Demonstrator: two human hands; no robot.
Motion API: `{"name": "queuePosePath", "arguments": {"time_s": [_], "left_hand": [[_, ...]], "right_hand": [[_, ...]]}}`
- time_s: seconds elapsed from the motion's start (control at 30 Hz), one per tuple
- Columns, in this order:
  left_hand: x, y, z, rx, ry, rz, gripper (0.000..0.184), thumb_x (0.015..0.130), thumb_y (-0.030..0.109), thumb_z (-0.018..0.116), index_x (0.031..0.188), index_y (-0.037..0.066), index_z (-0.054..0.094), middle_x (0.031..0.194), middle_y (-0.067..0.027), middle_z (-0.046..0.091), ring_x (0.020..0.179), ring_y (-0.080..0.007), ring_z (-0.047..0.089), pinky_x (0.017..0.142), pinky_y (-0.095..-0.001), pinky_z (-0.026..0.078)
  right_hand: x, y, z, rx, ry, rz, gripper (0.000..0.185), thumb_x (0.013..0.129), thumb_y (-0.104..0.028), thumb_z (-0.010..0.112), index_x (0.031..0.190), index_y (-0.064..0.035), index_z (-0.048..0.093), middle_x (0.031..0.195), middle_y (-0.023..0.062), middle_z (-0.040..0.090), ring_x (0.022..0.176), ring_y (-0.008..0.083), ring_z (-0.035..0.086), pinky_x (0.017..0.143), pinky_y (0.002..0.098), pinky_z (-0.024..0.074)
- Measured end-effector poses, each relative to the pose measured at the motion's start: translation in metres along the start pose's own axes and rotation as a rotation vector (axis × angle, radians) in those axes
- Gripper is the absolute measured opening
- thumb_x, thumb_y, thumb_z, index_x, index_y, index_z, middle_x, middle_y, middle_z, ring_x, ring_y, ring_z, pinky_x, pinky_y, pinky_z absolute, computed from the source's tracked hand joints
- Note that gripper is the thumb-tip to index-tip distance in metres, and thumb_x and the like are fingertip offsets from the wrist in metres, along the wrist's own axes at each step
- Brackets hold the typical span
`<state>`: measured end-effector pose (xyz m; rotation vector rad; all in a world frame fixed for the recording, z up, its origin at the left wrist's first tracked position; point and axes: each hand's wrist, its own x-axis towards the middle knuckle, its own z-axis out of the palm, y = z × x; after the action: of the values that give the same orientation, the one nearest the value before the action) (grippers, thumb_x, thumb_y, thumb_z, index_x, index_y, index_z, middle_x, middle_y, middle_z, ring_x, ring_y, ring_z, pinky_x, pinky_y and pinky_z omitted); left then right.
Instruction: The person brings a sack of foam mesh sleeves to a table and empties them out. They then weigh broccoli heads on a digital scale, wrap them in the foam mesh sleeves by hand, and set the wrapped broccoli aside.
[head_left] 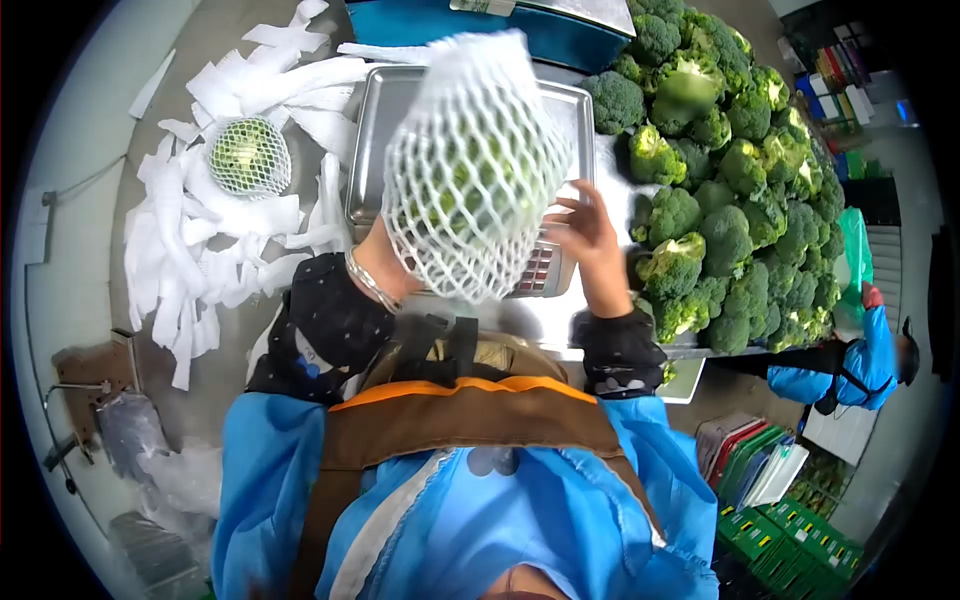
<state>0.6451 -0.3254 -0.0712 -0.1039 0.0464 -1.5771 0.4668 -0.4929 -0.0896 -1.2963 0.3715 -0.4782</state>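
Note:
A broccoli head in a white foam net (475,170) is held up in front of me, over a metal tray (372,140) on a scale with a keypad (535,275). My left hand (385,262) is at the net's lower left, its fingers mostly hidden behind the net. Beside the net's right side is my right hand (590,240), its fingers apart and bent toward the mesh. Another netted broccoli (249,157) lies at the left among loose white foam nets (175,245).
A large pile of bare broccoli (730,235) covers the right side. A blue container (560,38) stands beyond the tray. At the far right a person in blue (865,365) holds a green bag (855,255). Green crates (790,535) stand at the lower right.

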Motion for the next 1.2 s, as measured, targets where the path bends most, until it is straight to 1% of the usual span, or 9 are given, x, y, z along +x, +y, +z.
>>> {"name": "queuePosePath", "arguments": {"time_s": [0.1,0.2,0.33,0.43,0.5,0.73,1.0,1.17,1.2], "left_hand": [[0.008,-0.007,-0.003,0.078,0.210,-0.118,0.049,0.087,0.045,0.047,0.117,0.006,0.054,0.118,-0.0094,0.056,0.104,-0.0257,0.055,0.091,-0.0397,0.044],[0.016,-0.031,-0.004,0.157,0.324,-0.154,0.044,0.090,0.040,0.042,0.115,0.006,0.054,0.116,-0.0099,0.057,0.101,-0.0234,0.056,0.090,-0.0389,0.045],[0.006,-0.021,0.023,0.671,0.633,-0.020,0.050,0.093,0.040,0.034,0.123,0.002,0.046,0.114,-0.0148,0.055,0.096,-0.0230,0.058,0.082,-0.0357,0.050],[-0.031,0.024,0.051,1.164,0.735,-0.410,0.061,0.088,0.049,0.043,0.126,0.002,0.043,0.117,-0.0144,0.053,0.103,-0.0233,0.055,0.087,-0.0357,0.046],[-0.037,0.022,0.047,1.574,0.674,0.148,0.071,0.085,0.045,0.053,0.137,0.010,0.021,0.131,-0.0142,0.038,0.117,-0.0235,0.043,0.092,-0.0355,0.041],[-0.036,0.063,0.015,0.525,0.451,0.351,0.046,0.083,0.026,0.062,0.117,-0.002,0.049,0.110,-0.0145,0.059,0.095,-0.0213,0.061,0.084,-0.0335,0.049],[-0.034,0.061,0.013,0.607,0.477,0.267,0.041,0.088,0.023,0.053,0.122,0.000,0.046,0.116,-0.0133,0.056,0.102,-0.0215,0.057,0.091,-0.0343,0.045],[-0.032,0.123,0.005,0.591,0.573,0.675,0.042,0.084,0.026,0.060,0.118,0.004,0.050,0.113,-0.0086,0.058,0.104,-0.0215,0.055,0.092,-0.0355,0.043],[-0.036,0.152,-0.015,1.354,0.526,0.680,0.041,0.085,0.027,0.058,0.118,0.005,0.050,0.112,-0.0080,0.058,0.104,-0.0208,0.055,0.091,-0.0352,0.044]], "right_hand": [[0.018,-0.033,0.009,0.494,-0.175,-0.238,0.080,0.077,-0.019,0.065,0.140,-0.0141,0.016,0.135,0.0170,0.032,0.123,0.0281,0.036,0.091,0.0366,0.0435],[0.020,0.022,-0.009,0.503,-0.306,0.002,0.069,0.084,-0.044,0.055,0.136,-0.0079,0.028,0.133,0.0113,0.041,0.118,0.0274,0.045,0.098,0.0429,0.0381],[0.012,0.032,-0.001,0.640,-0.242,0.036,0.059,0.088,-0.037,0.052,0.133,-0.0052,0.032,0.130,0.0107,0.045,0.114,0.0269,0.048,0.097,0.0419,0.0391],[0.009,0.022,0.009,0.562,-0.080,0.152,0.057,0.092,-0.044,0.039,0.133,-0.0045,0.033,0.128,0.0125,0.046,0.113,0.0264,0.049,0.096,0.0416,0.0399],[0.016,0.003,0.038,0.704,0.014,0.320,0.058,0.090,-0.041,0.047,0.130,-0.0021,0.033,0.122,0.0134,0.050,0.108,0.0240,0.053,0.090,0.0373,0.0445],[0.056,-0.027,0.103,-0.248,-0.217,0.146,0.090,0.080,-0.045,0.062,0.140,-0.0086,0.006,0.135,0.0246,0.029,0.122,0.0318,0.037,0.095,0.0404,0.0358],[0.073,-0.002,0.107,0.262,-0.246,0.286,0.078,0.084,-0.043,0.057,0.140,-0.0121,0.014,0.134,0.0171,0.033,0.116,0.0260,0.043,0.096,0.0385,0.0348],[0.054,-0.016,0.062,0.188,-0.062,0.197,0.061,0.087,-0.032,0.056,0.134,-0.0083,0.026,0.124,0.0154,0.045,0.105,0.0205,0.051,0.086,0.0320,0.0418],[0.043,-0.019,0.043,0.134,0.005,0.180,0.056,0.087,-0.030,0.055,0.132,-0.0071,0.030,0.121,0.0152,0.047,0.101,0.0199,0.054,0.083,0.0310,0.0430]]}}
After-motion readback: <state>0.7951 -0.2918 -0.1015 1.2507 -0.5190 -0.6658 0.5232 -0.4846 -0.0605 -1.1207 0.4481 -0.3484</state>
